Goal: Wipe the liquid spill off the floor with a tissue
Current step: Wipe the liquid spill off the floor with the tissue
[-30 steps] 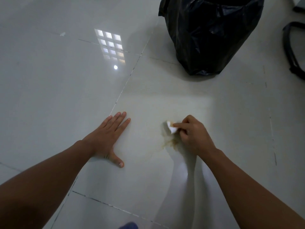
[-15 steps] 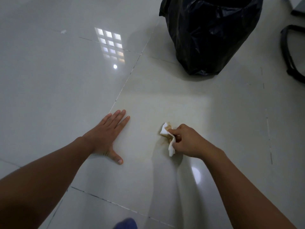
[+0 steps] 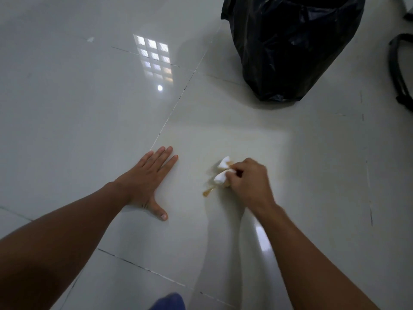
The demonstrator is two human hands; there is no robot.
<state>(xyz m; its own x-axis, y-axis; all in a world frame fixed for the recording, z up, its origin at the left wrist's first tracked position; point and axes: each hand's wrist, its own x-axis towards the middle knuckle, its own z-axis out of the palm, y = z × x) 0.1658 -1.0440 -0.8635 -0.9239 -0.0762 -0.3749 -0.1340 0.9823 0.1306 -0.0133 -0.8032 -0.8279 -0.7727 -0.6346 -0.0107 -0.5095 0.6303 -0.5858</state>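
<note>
Tissue (image 3: 221, 173), white and crumpled with amber stains, is gripped in the curled fingers (image 3: 232, 175) of the right hand (image 3: 248, 182), which is seen slightly blurred and held low over pale, glossy floor tiles (image 3: 312, 175). Two bunched lobes of the tissue are seen sticking out to the left of the knuckles. Whether the tissue is touching the floor cannot be told. A small amber streak of spilled liquid (image 3: 207, 191) is seen on the tile just below and to the left of the tissue, very close to it.

The left hand (image 3: 147, 180) is laid flat on the floor, palm down, to the left of the spill and apart from it. Its four fingers are held straight and close together, pointing away from the person, while the thumb is spread out to the side.

A black plastic rubbish bag (image 3: 290, 45) is stood on the floor farther away, beyond the right hand. A dark curved strap or frame (image 3: 397, 72) is partly seen at the right edge; what it belongs to cannot be made out. A bright window reflection (image 3: 155, 58) is shown on the tiles at the upper left. A blue patch of cloth (image 3: 169, 302) is glimpsed at the bottom edge.
</note>
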